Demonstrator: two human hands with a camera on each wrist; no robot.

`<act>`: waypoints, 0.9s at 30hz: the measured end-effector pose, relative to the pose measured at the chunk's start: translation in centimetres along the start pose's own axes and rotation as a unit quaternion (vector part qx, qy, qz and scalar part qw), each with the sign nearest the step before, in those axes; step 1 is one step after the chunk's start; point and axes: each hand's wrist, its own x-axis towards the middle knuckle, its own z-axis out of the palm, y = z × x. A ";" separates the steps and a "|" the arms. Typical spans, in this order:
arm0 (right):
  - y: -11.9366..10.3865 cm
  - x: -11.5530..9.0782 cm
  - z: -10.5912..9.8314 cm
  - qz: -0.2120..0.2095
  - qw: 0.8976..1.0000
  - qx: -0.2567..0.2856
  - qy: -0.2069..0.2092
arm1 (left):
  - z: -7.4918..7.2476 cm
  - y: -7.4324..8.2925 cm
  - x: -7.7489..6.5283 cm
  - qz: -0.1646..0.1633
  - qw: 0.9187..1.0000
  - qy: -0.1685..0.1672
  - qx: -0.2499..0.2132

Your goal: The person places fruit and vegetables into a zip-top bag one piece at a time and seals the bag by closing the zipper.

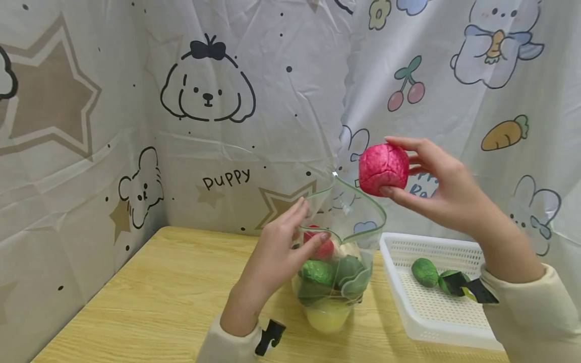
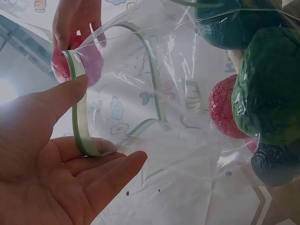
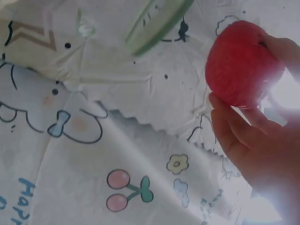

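Note:
My right hand [image 1: 447, 186] holds a pinkish-red ball with a crinkled, shiny surface [image 1: 383, 170] between thumb and fingers, up and to the right of a clear zip bag's mouth. The bag [image 1: 380, 209] stands upright on the table, its green-edged mouth spread wide. At the near left of that mouth, my left hand [image 1: 283, 247] holds the rim between thumb and fingers. Inside the bag are green crinkled balls [image 2: 269, 86], a red ball [image 2: 222, 107] and a dark ball [image 2: 276, 164]. Something yellow [image 1: 329, 315] fills the bottom.
To the right of the bag sits a white perforated basket [image 1: 410, 322] holding green crinkled pieces [image 1: 425, 273]; my right sleeve partly covers it. The wooden table [image 1: 181, 292] meets a printed curtain [image 1: 272, 101] at the back and left.

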 end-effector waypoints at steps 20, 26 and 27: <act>0.1 -1.0 3.3 0.001 0.995 0.035 -0.092 | 0.0 -0.3 -0.1 -0.008 1.000 -0.015 0.007; 0.8 -1.5 2.9 0.019 0.995 0.023 -0.093 | -0.3 -0.2 -0.1 -0.012 1.000 -0.011 0.005; 0.9 -1.7 2.7 0.021 0.995 0.022 -0.092 | -0.3 -0.2 -0.1 -0.012 1.000 -0.010 0.004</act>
